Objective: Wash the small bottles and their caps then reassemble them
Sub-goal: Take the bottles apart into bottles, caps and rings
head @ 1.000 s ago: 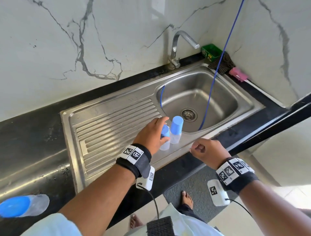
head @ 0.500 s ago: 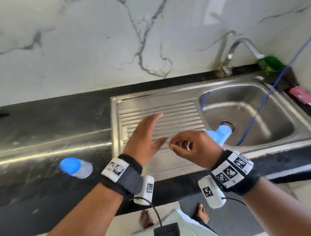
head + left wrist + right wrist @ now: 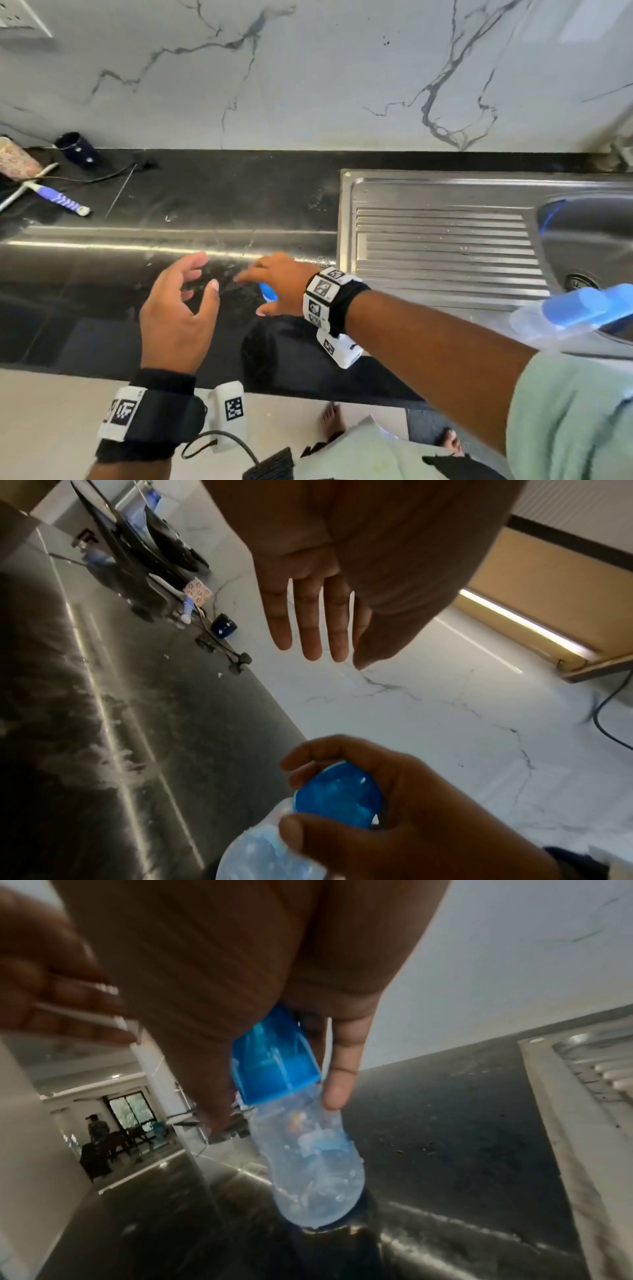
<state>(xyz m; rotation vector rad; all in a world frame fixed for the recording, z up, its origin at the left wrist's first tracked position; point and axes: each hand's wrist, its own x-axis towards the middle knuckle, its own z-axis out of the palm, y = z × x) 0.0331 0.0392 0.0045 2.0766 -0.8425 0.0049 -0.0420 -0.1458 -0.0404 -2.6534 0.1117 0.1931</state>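
A small clear bottle with a blue cap (image 3: pixel 269 294) is on the black counter (image 3: pixel 205 205), left of the sink. My right hand (image 3: pixel 257 294) reaches across and grips it at the cap. In the right wrist view thumb and finger flank the blue cap (image 3: pixel 274 1056), and the clear body (image 3: pixel 315 1150) slants down with its base on the counter. The left wrist view shows those fingers curled round the cap (image 3: pixel 337 794). My left hand (image 3: pixel 202 274) hovers just left of it, fingers (image 3: pixel 308 615) straight and empty. Two more blue-capped bottles (image 3: pixel 575 315), blurred, are at the sink's front rim.
The steel drainboard (image 3: pixel 442 246) and basin (image 3: pixel 589 240) lie to the right. At the far left of the counter are a toothbrush (image 3: pixel 58 198), a dark cup (image 3: pixel 77 149), a patterned cup (image 3: pixel 15 164) and a thin cable (image 3: pixel 102 176).
The view has swung left from the sink. My right hand crossed over and took hold of the bottle lying on the counter. My left hand let go of the two bottles and moved left, open.
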